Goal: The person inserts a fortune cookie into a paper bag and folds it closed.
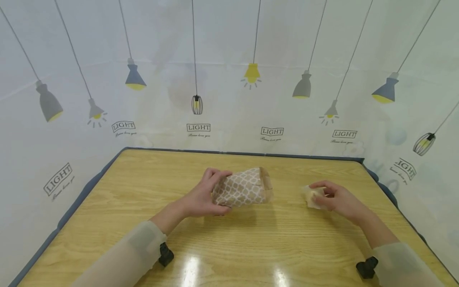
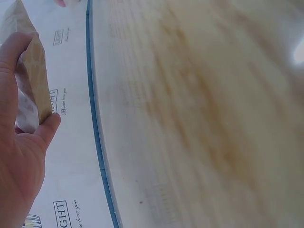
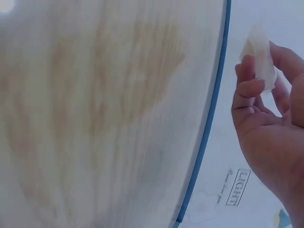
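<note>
My left hand (image 1: 203,196) grips a brown paper bag (image 1: 240,188) with a white lattice print, thumb on the near side and fingers on the far side. The bag lies sideways above the table, its mouth toward the right. In the left wrist view only part of the paper bag (image 2: 37,71) shows at the left edge, between thumb and fingers. Off to the right, my right hand (image 1: 338,201) pinches a small pale, translucent wrapped piece (image 1: 310,195). The right wrist view shows this wrapped piece (image 3: 262,57) between thumb and fingertips; its contents cannot be made out.
Both hands are over a light wooden table (image 1: 161,247) with dark blue edging (image 1: 222,152). Behind and beside it hangs a pale curtain (image 1: 222,40) printed with lamps. A small black device (image 1: 165,254) sits at the left wrist, another black device (image 1: 367,267) at the right.
</note>
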Motion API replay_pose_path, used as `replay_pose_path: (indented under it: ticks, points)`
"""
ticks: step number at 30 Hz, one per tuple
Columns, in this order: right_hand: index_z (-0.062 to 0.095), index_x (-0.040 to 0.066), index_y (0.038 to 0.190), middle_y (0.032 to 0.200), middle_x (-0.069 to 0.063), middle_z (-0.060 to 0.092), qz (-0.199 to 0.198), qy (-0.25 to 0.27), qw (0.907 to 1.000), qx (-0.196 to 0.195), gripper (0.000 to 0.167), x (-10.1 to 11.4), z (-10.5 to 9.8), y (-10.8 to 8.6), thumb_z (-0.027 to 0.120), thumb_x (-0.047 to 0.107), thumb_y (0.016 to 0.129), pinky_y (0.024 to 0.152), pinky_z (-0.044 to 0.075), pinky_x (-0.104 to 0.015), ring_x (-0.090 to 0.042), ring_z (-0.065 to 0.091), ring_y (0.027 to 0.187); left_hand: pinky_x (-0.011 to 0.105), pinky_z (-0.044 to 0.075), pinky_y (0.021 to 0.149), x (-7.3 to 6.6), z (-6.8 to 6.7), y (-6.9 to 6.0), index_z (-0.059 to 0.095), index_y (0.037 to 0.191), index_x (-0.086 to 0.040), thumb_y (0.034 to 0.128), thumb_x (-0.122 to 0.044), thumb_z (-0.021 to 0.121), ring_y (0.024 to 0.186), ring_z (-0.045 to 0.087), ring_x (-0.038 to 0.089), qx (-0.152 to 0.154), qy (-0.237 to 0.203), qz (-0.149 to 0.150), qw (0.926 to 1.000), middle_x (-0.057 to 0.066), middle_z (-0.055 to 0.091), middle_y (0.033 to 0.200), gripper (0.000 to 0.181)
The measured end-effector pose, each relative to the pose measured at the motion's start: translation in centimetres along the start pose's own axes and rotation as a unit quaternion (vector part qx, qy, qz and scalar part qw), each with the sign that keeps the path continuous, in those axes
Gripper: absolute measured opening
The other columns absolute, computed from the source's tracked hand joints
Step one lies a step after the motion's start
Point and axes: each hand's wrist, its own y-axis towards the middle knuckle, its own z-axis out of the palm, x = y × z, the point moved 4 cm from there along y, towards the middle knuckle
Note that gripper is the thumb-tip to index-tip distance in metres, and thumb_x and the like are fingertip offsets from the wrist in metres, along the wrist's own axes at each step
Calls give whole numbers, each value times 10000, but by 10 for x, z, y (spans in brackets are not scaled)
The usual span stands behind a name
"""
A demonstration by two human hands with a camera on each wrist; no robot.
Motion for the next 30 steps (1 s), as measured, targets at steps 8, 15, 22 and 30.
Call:
replay_pose_path:
  ticks: [8,15,22,30]
  points:
    - [573,166,1569,1299,-136,525,-427,756,9958,-282,546,34,15,-12,729,327,1071,596,481,-297,-136,538,748,588,471,1197,-1,-1,2,413,1659,-164,808,-209,973,1372,454,310,-13,16,-13,10000,149,379,1468,1020]
    - [553,151,1592,1418,-145,520,-793,1087,9906,-234,526,67,27,-20,676,309,1106,636,516,-322,-164,599,766,597,468,1201,0,0,2,418,1655,-182,803,-209,976,1375,459,314,-29,-21,-29,10000,152,381,1479,1018]
    - [458,167,1650,1420,-128,599,-1105,1179,9862,-376,615,87,30,-22,701,255,1093,663,581,-318,-146,678,850,594,464,1203,0,0,2,419,1654,-169,801,-204,980,1375,455,316,-5,-54,-35,10000,153,377,1480,1021]
    - [430,83,1627,1252,17,734,-1326,1393,9800,-517,668,104,34,-20,757,158,1048,669,611,-294,-133,719,860,596,460,1207,1,1,1,414,1656,-205,811,-220,978,1378,449,302,24,-52,-87,9999,138,375,1479,1016]
